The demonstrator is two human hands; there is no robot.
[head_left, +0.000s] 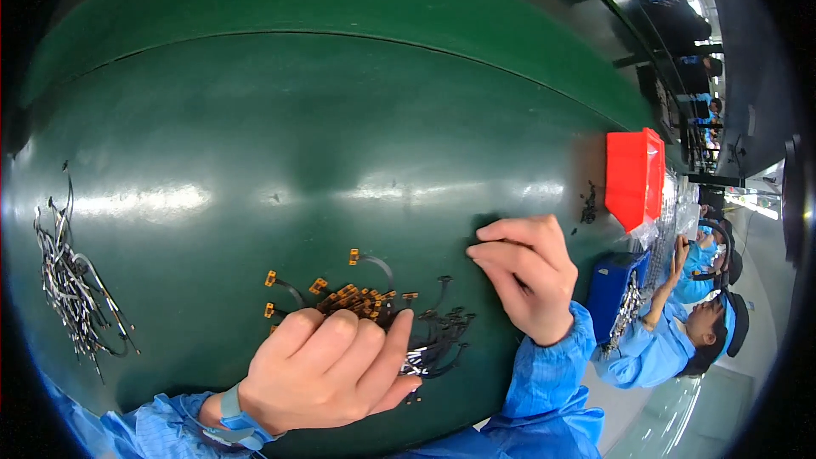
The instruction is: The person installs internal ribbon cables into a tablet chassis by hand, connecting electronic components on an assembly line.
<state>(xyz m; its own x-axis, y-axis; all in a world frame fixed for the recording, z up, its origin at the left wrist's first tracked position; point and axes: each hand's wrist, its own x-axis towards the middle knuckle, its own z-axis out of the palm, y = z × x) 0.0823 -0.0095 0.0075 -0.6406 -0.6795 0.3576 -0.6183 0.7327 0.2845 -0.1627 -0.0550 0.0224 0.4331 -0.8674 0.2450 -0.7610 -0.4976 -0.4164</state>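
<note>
While your left hand (pixel 327 370) arches over thin, orange-tipped cables (pixel 361 299), grip hidden | your right hand (pixel 537 280) hovers, loosely curled, pinch unclear

Red bin (pixel 627 174) near blue bin (pixel 605 293)

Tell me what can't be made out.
All in the head view:
Orange-ended cable pile: partly hidden by the left hand.
Inside the red bin: mostly hidden by its wall.
Black bits beside it: too small to identify.
Whether the right hand holds anything: its fingers hide it.
</note>
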